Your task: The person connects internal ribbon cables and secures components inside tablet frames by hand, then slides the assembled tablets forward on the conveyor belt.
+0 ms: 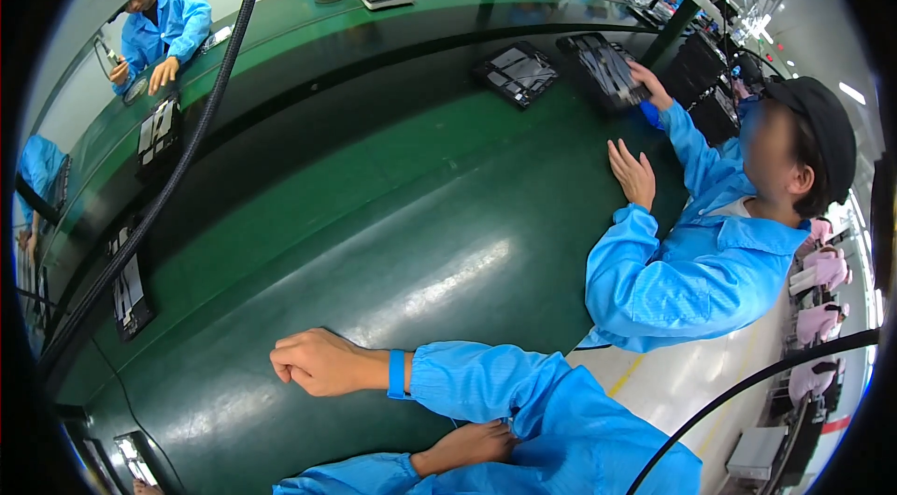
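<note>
My right hand (320,361) rests on the green work surface (374,285) with its fingers curled into a loose fist; nothing shows in it. A blue band circles that wrist. Nearer to me, my left hand (465,446) lies by the right sleeve (495,383), its fingertips mostly hidden at the cloth. To the right, a co-worker's hand (651,84) grips a dark, flat device with exposed inner parts (605,70), tilted and slightly blurred. That person's other hand (633,175) is spread above the surface.
Similar opened flat devices lie on the far strip (519,73) and at the left (129,285). A black cable (201,112) crosses the left side. Several people in blue work across the table. Another device (137,459) and part of a hand show at lower left.
</note>
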A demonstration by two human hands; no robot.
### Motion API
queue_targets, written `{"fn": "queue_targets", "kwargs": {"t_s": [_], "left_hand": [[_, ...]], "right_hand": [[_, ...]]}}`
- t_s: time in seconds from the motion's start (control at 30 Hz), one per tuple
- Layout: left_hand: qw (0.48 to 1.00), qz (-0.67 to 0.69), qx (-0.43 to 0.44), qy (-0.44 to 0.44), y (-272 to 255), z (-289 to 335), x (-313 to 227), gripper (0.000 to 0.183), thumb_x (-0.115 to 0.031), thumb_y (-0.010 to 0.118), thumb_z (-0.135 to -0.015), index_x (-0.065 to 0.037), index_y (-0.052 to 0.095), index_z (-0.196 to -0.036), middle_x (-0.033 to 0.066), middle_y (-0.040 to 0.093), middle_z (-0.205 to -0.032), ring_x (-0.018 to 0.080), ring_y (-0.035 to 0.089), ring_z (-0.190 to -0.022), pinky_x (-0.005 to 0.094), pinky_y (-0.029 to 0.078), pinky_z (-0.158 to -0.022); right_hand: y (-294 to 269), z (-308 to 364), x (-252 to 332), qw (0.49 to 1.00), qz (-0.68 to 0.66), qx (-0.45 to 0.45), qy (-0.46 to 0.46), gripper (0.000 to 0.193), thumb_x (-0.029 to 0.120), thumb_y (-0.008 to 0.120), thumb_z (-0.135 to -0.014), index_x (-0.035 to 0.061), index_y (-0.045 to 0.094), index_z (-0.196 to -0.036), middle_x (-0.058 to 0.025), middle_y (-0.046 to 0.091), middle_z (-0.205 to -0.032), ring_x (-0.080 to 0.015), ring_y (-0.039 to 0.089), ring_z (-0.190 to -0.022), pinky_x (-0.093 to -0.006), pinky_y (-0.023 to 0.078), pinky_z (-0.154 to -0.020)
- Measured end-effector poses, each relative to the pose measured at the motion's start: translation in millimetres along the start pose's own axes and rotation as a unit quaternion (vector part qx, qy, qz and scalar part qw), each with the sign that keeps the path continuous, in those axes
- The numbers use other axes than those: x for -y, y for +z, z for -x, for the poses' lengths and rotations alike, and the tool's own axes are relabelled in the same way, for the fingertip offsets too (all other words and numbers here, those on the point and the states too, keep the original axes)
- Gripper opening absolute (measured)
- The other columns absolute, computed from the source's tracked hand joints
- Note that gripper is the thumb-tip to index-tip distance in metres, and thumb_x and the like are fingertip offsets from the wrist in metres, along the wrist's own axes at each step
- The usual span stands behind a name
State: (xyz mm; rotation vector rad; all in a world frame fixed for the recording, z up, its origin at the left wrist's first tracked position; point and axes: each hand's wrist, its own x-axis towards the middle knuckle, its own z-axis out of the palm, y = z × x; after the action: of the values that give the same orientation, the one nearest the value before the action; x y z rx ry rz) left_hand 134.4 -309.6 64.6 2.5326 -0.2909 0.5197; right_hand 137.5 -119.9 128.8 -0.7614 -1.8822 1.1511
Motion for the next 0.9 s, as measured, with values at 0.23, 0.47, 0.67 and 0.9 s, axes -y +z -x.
{"fn": "queue_targets", "kwargs": {"t_s": [0.23, 0.47, 0.67, 0.9], "left_hand": [[0.999, -0.026, 0.022, 0.009, 2, 3, 1, 0.026, -0.023, 0.06, -0.103, -0.005, 0.075, -0.115, 0.0093, 0.073, -0.116, 0.0255, 0.069, -0.114, 0.0381, 0.048, -0.111], [0.994, -0.022, 0.107, 0.005, -11, -5, 0, 0.028, -0.021, 0.057, -0.102, -0.006, 0.073, -0.12, 0.0115, 0.071, -0.125, 0.0261, 0.068, -0.121, 0.0391, 0.047, -0.114], [0.984, -0.029, 0.175, 0.008, -24, -8, -1, 0.031, -0.019, 0.057, -0.1, -0.006, 0.073, -0.123, 0.0114, 0.072, -0.127, 0.026, 0.068, -0.121, 0.0386, 0.048, -0.112], [0.988, -0.02, 0.153, 0.005, -22, -6, -1, 0.028, -0.018, 0.058, -0.099, -0.006, 0.073, -0.12, 0.011, 0.072, -0.122, 0.026, 0.069, -0.116, 0.0383, 0.05, -0.109]], "right_hand": [[0, -1, 0, 1.0, 0.008, -0.002, -0.004, 0.014, -0.002, 0.054, -0.086, 0.0035, 0.067, -0.086, -0.0153, 0.071, -0.086, -0.0417, 0.068, -0.083, -0.0538, 0.053, -0.075], [-1, 1, -1, 1.0, 0.013, 0.002, 0.001, 0.014, -0.002, 0.054, -0.086, 0.0035, 0.067, -0.085, -0.0152, 0.071, -0.086, -0.0416, 0.069, -0.083, -0.0535, 0.054, -0.075], [-1, 1, 0, 1.0, 0.008, 0.002, 0.001, 0.014, -0.001, 0.054, -0.087, 0.0037, 0.067, -0.086, -0.0152, 0.071, -0.086, -0.0414, 0.069, -0.083, -0.0532, 0.054, -0.075], [-1, 1, -1, 1.0, 0.011, 0.004, 0.002, 0.014, -0.001, 0.055, -0.088, 0.0039, 0.068, -0.086, -0.0151, 0.071, -0.086, -0.0415, 0.069, -0.083, -0.0531, 0.054, -0.075]]}}
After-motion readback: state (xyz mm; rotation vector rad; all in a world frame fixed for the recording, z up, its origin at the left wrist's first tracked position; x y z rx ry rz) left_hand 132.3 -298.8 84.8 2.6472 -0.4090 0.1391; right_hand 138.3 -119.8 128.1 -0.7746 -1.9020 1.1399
